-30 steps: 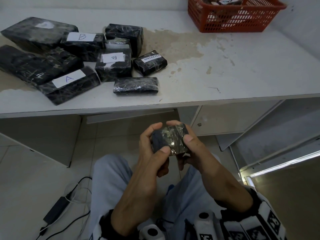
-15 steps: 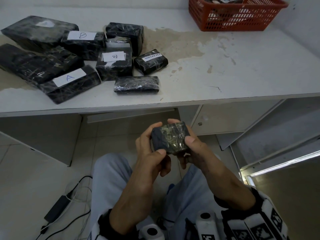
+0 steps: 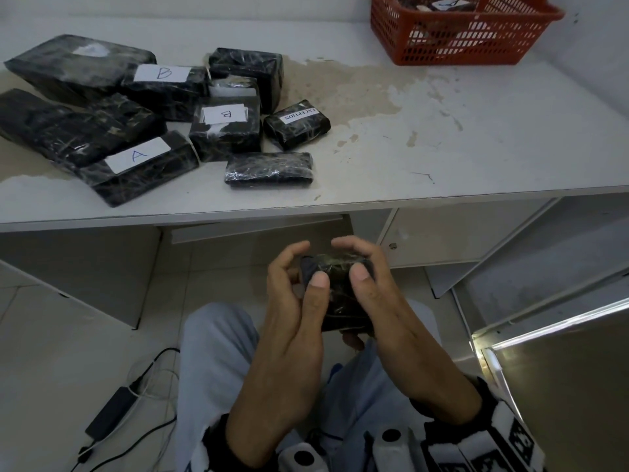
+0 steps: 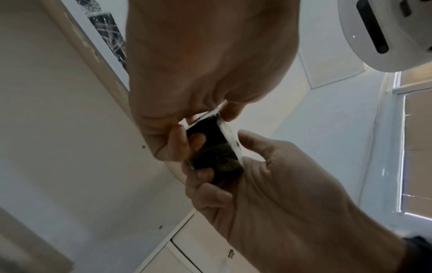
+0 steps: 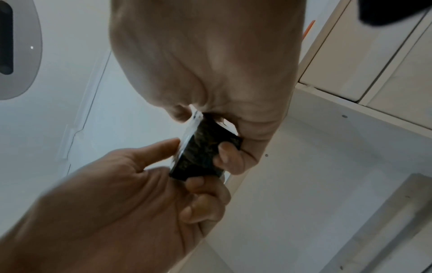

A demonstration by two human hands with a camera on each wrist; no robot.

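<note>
Ahead of you a white table [image 3: 476, 148] carries a brown stain [image 3: 340, 83]. White walls [image 3: 606, 46] close it in far and right. Under it, right, stands a locked cabinet [image 3: 442, 240]. Pale floor tiles [image 3: 68, 369] lie near. A window [image 4: 416, 147] glows.

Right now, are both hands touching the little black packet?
Touching. The head view shows the left hand and right hand gripping the little black packet, thumbs on top.

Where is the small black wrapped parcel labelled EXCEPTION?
Head view: the small black plastic-wrapped EXCEPTION parcel lies on the white table, at the pile's right edge, beside the black B-labelled parcel.
</note>
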